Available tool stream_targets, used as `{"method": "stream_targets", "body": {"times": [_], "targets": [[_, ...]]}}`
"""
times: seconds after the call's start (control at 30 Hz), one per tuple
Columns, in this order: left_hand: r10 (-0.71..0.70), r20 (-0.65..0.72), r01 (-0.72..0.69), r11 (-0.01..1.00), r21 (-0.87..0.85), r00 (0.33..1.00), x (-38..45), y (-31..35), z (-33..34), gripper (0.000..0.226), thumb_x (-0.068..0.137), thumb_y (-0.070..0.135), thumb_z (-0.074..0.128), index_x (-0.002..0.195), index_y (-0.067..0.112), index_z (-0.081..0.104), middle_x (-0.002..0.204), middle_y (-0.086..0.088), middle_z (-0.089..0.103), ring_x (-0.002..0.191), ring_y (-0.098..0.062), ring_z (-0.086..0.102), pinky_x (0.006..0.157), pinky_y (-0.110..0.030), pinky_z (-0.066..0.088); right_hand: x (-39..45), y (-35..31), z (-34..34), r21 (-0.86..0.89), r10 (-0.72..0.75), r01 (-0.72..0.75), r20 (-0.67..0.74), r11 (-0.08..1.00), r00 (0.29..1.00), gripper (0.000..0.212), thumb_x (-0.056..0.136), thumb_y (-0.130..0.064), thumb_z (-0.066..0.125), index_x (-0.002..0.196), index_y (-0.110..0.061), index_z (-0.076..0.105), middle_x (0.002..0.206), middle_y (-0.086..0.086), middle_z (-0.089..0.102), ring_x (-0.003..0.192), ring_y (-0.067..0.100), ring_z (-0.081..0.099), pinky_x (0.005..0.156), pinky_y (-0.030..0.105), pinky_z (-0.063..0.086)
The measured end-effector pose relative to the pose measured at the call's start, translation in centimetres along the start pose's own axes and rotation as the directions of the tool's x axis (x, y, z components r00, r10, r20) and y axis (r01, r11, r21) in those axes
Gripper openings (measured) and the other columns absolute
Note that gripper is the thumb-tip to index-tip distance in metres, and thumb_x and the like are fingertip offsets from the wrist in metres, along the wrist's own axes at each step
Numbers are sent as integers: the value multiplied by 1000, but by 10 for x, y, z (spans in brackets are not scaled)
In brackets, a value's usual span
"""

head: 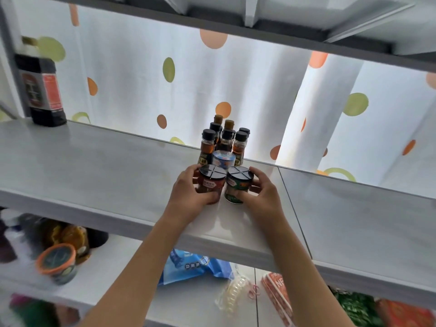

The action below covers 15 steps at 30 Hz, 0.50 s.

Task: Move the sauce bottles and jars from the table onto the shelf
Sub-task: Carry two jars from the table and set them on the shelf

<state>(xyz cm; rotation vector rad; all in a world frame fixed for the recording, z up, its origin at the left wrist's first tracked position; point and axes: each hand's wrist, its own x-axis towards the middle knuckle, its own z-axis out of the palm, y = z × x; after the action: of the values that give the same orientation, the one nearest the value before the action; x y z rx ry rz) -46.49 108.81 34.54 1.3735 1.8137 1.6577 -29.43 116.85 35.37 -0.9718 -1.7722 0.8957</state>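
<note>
Head view: I see left hand (pixel 188 188) wrapped around red-label jar (pixel 210 182), reddish contents. Right hand (pixel 260 193) wrapped around green-label jar (pixel 238 185) on shelf (pixel 94 171).

Both forearms bare, no sleeves, rings or watch.

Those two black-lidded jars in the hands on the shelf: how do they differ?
The left hand holds the red-label jar; the right hand holds the green-label jar. The red-label jar stands slightly further back. Both are upright, touching, with matching black cross-marked lids.
</note>
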Motion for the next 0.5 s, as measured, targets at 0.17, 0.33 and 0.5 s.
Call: {"method": "stream_targets", "body": {"times": [0.17, 0.33, 0.5], "targets": [[-58, -17, 57, 997, -44, 998, 2, 2, 2, 72, 65, 11, 88, 122, 20, 45, 108, 7, 59, 94, -8, 63, 88, -28, 51, 10, 6, -1, -100, 4, -9, -51, 995, 999, 72, 75, -20, 82, 139, -27, 49, 114, -4, 66, 104, 16, 65, 93, 41, 55], [-45, -31, 44, 999, -14, 999, 4, 1, 2, 72, 66, 11, 87, 125, 19, 47, 114, 4, 60, 99, -14, 62, 86, -25, 49, 32, -4, -14, -202, 49, -45, 15, 978, 999, 66, 79, -14, 77, 139, -19, 50, 109, -6, 59, 105, 19, 61, 89, 27, 46], [-10, -60, 11, 1000, 15, 998, 7, -2, 4, 71, 67, 9, 86, 128, 17, 51, 119, 1, 61, 101, -11, 60, 81, -17, 48, 63, -6, -21, -236, 149, -115, 131, 965, 980, 62, 81, -10, 73, 137, -17, 47, 108, -1, 61, 96, 21, 60, 81, 32, 49]]}}
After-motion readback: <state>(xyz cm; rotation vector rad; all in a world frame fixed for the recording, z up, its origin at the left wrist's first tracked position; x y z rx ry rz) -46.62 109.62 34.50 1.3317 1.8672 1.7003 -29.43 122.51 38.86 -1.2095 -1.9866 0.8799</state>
